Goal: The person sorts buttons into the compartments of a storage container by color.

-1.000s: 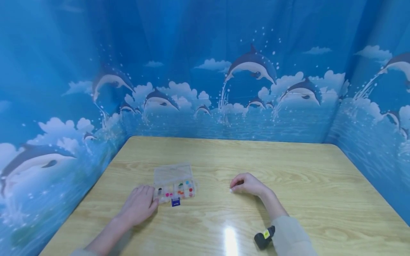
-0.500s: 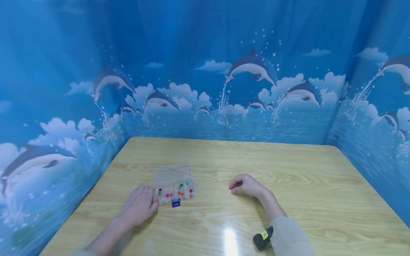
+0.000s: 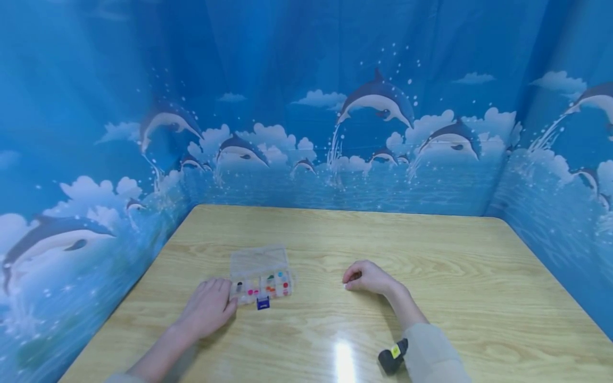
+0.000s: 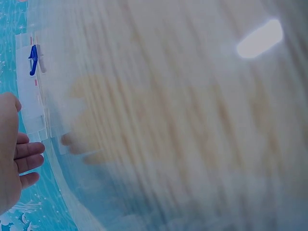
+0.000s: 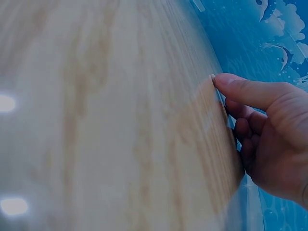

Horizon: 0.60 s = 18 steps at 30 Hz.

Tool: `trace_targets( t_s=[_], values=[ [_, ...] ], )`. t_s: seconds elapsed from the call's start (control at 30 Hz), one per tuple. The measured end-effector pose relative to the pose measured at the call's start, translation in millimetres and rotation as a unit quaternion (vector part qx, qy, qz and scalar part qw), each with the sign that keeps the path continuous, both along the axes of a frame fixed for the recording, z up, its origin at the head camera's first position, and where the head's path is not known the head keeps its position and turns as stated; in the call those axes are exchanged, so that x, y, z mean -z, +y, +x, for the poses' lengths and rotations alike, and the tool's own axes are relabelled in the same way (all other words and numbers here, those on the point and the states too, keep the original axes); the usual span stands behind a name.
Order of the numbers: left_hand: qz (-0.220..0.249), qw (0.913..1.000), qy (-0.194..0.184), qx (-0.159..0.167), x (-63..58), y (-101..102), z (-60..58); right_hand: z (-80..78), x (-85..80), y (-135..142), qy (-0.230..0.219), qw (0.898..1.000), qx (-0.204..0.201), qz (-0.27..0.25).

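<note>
My left hand (image 3: pixel 208 306) rests at the left end of an open clear compartment box (image 3: pixel 261 288), its thumb near the front corner. In the left wrist view the fingers of the left hand (image 4: pixel 24 159) lie loosely extended beside the box (image 4: pixel 30 91). Small black, pink, orange, red, green and blue pieces sit in the box. Right of it, my right hand (image 3: pixel 369 276) is low over the table, pinching a small white piece (image 3: pixel 345 286) at the thumb tip. In the right wrist view the white piece (image 5: pixel 212 76) shows at the thumb's end, with the other fingers curled below.
The transparent lid (image 3: pixel 258 259) lies folded back behind the box. A blue label or clasp (image 3: pixel 263 303) juts from its front edge. A black wrist device (image 3: pixel 392 360) is on the right forearm. A dolphin-print curtain (image 3: pixel 306 106) encloses the wooden table (image 3: pixel 306 340).
The right hand and its forearm have shifted very slightly left over the first half second, then stayed put. The left hand and the box look the same.
</note>
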State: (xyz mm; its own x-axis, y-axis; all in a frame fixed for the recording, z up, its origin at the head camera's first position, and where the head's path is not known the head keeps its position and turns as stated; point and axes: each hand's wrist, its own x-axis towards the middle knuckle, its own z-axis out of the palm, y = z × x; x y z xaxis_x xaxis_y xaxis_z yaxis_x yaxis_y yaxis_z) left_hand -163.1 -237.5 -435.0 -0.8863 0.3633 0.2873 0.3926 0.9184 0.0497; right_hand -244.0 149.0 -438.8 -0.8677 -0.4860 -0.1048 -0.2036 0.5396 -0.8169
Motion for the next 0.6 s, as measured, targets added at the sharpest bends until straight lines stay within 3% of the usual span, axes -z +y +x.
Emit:
trace_targets(
  t_s=[0.6],
  values=[
    [-0.001,1.0000,0.002,0.003,0.4,-0.8,-1.5,1.1,-2.4,-2.4,0.000,1.000,0.009,0.021]
  ],
)
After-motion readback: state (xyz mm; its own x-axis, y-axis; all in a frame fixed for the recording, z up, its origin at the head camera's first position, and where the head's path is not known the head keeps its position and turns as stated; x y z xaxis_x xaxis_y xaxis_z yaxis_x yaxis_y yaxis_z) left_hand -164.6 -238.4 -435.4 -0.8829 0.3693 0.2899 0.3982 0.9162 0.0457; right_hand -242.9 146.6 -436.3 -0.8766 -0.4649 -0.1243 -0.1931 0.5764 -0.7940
